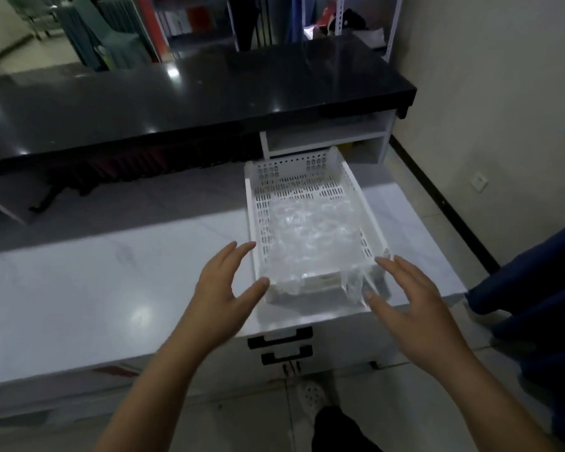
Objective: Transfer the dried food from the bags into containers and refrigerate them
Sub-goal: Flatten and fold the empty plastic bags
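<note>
**Perforated basket flanked by two relaxed hands**

Head view: A white perforated basket (pixel 307 197) is being supported by the white worktop (pixel 95 288), near its right end. Crumpled clear plastic bags (pixel 310 230) are being held inside the basket, one edge spilling over its near right corner. The left hand (pixel 224 293) and the right hand (pixel 408 305) are being held just beside the basket's near corners, fingers spread and straight, nothing being grasped. Whether the thumbs are touching it cannot be told. A black counter (pixel 177 102) is being shown behind.
</note>
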Tool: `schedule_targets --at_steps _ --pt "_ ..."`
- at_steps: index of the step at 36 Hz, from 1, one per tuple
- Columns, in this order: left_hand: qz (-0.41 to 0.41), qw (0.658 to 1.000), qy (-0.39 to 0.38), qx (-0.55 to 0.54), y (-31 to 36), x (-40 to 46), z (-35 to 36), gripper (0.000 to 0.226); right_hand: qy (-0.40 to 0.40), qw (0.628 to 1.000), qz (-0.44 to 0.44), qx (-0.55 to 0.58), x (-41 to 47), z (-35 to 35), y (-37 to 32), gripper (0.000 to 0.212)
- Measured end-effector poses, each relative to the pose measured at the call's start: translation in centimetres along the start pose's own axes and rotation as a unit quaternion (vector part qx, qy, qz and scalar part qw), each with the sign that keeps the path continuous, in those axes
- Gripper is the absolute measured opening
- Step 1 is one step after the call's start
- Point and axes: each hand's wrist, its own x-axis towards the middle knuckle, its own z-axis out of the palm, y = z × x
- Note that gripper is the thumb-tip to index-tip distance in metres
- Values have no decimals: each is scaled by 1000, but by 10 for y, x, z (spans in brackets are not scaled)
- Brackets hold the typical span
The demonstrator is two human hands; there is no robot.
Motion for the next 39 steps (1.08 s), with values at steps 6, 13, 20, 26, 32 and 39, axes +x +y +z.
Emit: schedule_targets --at_steps 6,13,20,26,32,39 --pt "23 991 -65 111 28 143 9 60 -58 991 -28 -115 91 9 5 60" --pt "35 952 -156 259 24 255 58 66 -116 951 -57 -281 133 34 22 75" --pt "45 956 -187 222 24 300 70 42 -153 951 -47 -266 138 27 24 80" --pt "57 968 -214 117 30 303 31 38 -143 973 5 -182 144 14 -6 60" --pt "-26 978 -167 -119 6 253 -47 40 -126 982 -51 -131 155 5 -62 61" --pt "-122 952 84 -269 -67 155 -105 43 -197 955 -153 -163 157 52 -146 70"
